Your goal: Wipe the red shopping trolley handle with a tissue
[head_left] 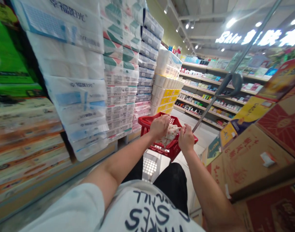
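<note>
Patterned cloth (170, 136) bunches between the left hand (160, 127), fingers curled, hold unclear, and right hand (186, 140), fingers pinching its edge.

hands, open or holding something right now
Left hand: at the patterned cloth, fingers bent, their tips hidden; grip cannot be told.
Right hand: closed, seemingly pinching the cloth's edge.

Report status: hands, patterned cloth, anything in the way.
Left hand at patterned cloth, grip hidden; right hand pinching its end. Cloth at mouth of red basket. Nothing between hands and cloth; metal pole by right hand.
</note>
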The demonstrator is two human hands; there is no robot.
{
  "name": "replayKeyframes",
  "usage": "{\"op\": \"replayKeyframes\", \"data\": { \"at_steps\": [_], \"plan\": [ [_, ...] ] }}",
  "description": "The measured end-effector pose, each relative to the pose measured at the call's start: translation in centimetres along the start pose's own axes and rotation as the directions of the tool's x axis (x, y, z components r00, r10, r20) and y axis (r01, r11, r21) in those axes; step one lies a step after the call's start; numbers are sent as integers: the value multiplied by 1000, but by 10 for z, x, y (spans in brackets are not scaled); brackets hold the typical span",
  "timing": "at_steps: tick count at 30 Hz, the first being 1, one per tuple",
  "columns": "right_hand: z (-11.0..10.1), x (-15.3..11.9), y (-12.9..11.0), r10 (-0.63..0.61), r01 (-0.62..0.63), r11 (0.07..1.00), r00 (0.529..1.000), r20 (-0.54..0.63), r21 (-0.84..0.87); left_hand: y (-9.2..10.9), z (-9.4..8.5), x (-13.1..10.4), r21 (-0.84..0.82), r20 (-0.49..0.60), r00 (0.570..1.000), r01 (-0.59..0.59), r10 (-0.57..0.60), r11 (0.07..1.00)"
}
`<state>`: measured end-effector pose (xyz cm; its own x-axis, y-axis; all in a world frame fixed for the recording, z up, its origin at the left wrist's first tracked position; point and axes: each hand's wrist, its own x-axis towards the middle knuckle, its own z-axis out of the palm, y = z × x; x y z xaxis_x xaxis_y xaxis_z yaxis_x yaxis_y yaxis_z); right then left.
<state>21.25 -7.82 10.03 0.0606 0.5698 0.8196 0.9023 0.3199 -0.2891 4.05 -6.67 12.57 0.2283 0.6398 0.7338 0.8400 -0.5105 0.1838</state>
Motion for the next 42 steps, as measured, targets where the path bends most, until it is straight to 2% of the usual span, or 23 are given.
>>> {"op": "replayKeyframes", "data": {
  "at_steps": [2,4,7,10,14,18,21,24,28,31,34,37,42],
  "plan": [
    [2,7,-15,-84,85,996,996,-11,36,-14,-3,0,86,-1,987,161,-161,983],
    [9,10,-34,-189,190,981,981,36,-32,-25,-2,-3,207,82,966,223,-244,953],
    [24,9,-58,-280,311,941,936,214,-132,-35,0,-10,334,203,952,153,-230,930],
    [33,5,-62,-316,376,916,892,323,-142,-40,0,-14,356,228,954,106,-196,929],
    [26,-4,-34,-366,416,891,895,256,-180,-42,-4,-15,351,224,964,59,-145,934],
    [10,-16,7,-367,406,878,911,188,-252,-39,-4,-15,320,191,970,81,-148,944],
    [3,-22,25,-357,390,873,920,161,-292,-36,0,-16,288,172,976,82,-136,954],
    [6,-24,23,-331,352,886,936,120,-301,-32,4,-16,266,162,979,74,-120,961],
    [19,-23,-2,-317,333,900,943,104,-280,-29,6,-17,262,160,982,52,-96,964],
    [28,-20,-19,-366,390,891,920,140,-234,-31,5,-20,275,154,986,16,-61,961],
    [31,-17,-19,-461,489,855,869,178,-171,-35,2,-23,279,183,983,-28,-25,960],
    [28,-18,4,-523,549,824,832,185,-142,-41,-1,-24,287,193,981,-35,-22,957],
    [7,-30,65,-547,561,792,827,130,-239,-44,0,-25,295,182,983,-48,-7,954]
  ]
}}
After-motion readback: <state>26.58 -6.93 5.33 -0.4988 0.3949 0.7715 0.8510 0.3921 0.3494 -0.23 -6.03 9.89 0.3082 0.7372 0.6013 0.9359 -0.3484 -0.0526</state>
